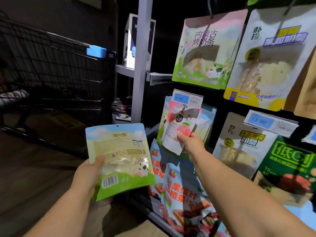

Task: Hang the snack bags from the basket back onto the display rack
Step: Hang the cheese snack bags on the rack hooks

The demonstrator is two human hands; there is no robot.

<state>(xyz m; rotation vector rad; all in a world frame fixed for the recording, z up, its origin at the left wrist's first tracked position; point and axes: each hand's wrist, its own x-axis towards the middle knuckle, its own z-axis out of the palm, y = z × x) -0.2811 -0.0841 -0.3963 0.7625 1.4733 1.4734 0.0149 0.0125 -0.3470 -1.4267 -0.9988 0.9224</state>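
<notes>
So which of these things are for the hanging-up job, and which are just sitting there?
For the job: the cow bag in the left hand, the pink bag in the right hand, the rack, the wire basket.
Just there: the white box on the shelf, the green box, the big bags already hanging.

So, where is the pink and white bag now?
In the head view, the pink and white bag is just right of centre, pinched by the right hand under the 9.90 price tag, in front of hanging bags.
</notes>
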